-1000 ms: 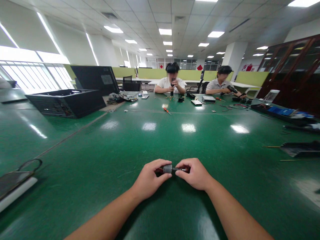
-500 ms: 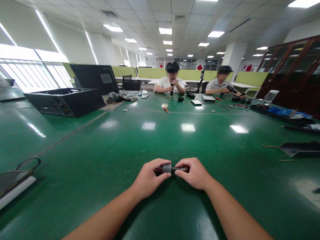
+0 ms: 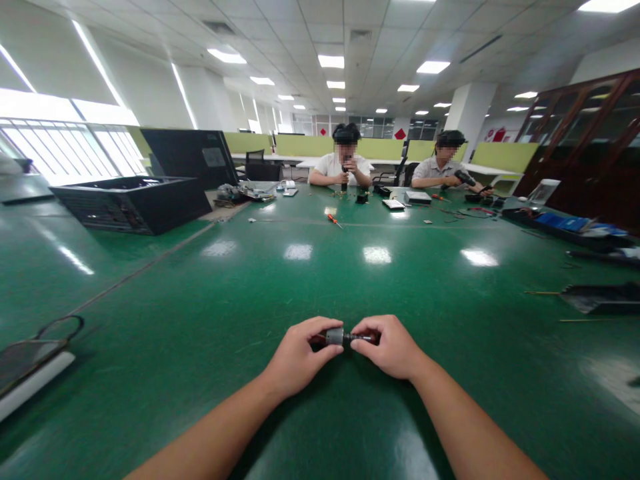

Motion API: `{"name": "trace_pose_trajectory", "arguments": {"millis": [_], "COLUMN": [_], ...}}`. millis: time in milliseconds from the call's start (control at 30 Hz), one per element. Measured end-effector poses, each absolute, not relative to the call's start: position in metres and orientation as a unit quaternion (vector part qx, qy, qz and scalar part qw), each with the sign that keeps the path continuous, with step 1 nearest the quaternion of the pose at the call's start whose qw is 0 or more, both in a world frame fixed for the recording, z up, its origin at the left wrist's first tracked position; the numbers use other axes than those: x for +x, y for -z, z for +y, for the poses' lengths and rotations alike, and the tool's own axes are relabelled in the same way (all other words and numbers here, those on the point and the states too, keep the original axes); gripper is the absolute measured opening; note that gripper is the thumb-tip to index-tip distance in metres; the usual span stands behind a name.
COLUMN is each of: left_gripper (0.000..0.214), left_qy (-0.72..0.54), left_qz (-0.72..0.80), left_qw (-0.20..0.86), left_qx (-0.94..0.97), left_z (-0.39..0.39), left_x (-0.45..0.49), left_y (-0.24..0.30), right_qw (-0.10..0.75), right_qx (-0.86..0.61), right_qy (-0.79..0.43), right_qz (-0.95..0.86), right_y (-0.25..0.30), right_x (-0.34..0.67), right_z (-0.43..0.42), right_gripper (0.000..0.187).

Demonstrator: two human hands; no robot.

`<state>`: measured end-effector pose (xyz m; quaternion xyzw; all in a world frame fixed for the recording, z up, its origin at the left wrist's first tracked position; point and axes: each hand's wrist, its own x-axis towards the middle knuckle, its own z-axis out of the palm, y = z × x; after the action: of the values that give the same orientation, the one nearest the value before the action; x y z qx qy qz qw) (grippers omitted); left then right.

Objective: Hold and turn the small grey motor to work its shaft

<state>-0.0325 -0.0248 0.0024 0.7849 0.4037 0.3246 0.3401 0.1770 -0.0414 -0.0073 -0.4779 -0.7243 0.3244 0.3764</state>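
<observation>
A grey metal cylinder with a dark ridged shaft (image 3: 335,336), much like a small motor, lies sideways between my hands just over the green tabletop (image 3: 320,287). My left hand (image 3: 296,353) grips the cylinder, thumb below and fingers above. My right hand (image 3: 391,347) is closed around the far end of the shaft, thumb and fingertips pinching it. A short stretch of shaft shows between the two hands. My palms hide both ends of the piece.
An orange screwdriver (image 3: 335,221) lies farther back. An open black computer case (image 3: 145,207) stands at left, with a flat device (image 3: 35,373) nearer me. A black tray (image 3: 565,227) and a dustpan-like piece (image 3: 597,298) lie at right. Two people sit across the table.
Both hands keep nearly the same hold on the metal piece. The view has shifted very slightly; nothing else has visibly moved.
</observation>
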Motion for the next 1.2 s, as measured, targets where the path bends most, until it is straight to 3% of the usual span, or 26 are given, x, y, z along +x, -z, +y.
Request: {"name": "trace_pose_trajectory", "arguments": {"millis": [1200], "left_gripper": [0.032], "left_qy": [-0.333], "left_qz": [0.411], "left_qw": [0.355], "left_qx": [0.771], "left_z": [-0.0237], "left_x": [-0.0328], "left_y": [0.0001], "right_qw": [0.375], "right_qx": [-0.482], "right_qy": [-0.332], "right_qz": [-0.719], "right_y": [0.0102], "right_x": [0.1787], "right_z": [-0.0394], "right_gripper": [0.011]}}
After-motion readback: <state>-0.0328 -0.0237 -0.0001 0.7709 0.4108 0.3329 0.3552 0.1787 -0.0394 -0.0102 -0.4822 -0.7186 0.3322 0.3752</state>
